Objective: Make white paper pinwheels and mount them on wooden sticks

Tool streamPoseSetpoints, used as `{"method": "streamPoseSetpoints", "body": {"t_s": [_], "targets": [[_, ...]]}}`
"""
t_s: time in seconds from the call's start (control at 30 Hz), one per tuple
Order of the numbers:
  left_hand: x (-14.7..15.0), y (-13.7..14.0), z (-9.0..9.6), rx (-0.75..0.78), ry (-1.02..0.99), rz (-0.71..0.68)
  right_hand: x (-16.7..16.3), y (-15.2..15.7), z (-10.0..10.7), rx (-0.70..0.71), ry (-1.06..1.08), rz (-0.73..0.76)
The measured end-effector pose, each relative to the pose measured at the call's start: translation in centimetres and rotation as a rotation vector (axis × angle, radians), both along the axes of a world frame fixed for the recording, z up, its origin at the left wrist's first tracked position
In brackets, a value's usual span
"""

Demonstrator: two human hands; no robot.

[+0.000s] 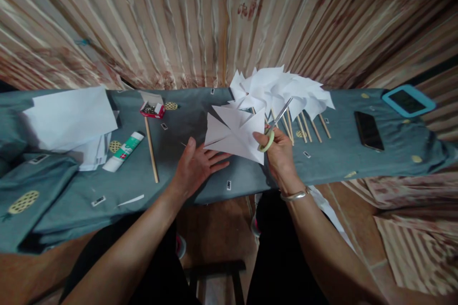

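A white paper square with slits cut in from its corners is held up over the table. My right hand pinches its right edge under the thumb. The same hand also holds scissors with pale green handles, their blades pointing up and away. My left hand is open, fingers spread, close to the paper's lower left edge; I cannot tell if the fingertips touch it. Behind the paper lie several white paper pinwheels on wooden sticks, overlapping one another.
On the left are a stack of white paper, a glue stick, a wooden stick and a small red box of metal pieces. A phone and a blue-framed device lie right. A curtain hangs behind the cloth-covered table.
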State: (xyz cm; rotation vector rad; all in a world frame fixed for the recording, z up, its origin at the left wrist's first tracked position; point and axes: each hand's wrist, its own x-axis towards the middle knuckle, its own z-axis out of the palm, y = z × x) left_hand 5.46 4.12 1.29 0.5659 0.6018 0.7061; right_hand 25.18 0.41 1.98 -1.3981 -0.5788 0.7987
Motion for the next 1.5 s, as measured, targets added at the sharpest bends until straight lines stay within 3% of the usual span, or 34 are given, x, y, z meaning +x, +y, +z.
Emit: {"method": "streamPoseSetpoints", "body": {"t_s": [0.27, 0.43, 0.6, 0.9, 1.13, 1.5], "targets": [[1.7, -1.4, -1.0, 0.128, 0.105, 0.072, -1.8, 0.8, 0.0, 0.010, 0.007, 0.037], [2.4, -1.0, -0.7, 0.099, 0.139, 0.275, -3.4, 1.2, -0.7, 0.046, 0.036, 0.131], [1.8, 0.6, -2.0, 0.143, 0.268, 0.461, -4.1, 1.2, -1.0, 0.023, 0.072, 0.259], [-1.7, 4.6, -2.0, 0.506, 0.435, 0.692, -3.2, -2.1, 0.4, -0.159, 0.054, 0.789], [-2.2, 5.1, -1.8, 0.543, 0.492, 0.694, -3.1, -3.9, 0.2, -0.298, 0.067, 1.080], [-1.1, 4.2, -2.2, 0.599, 0.574, 0.594, -3.8, -3.5, 0.2, -0.381, 0.022, 1.041]]}}
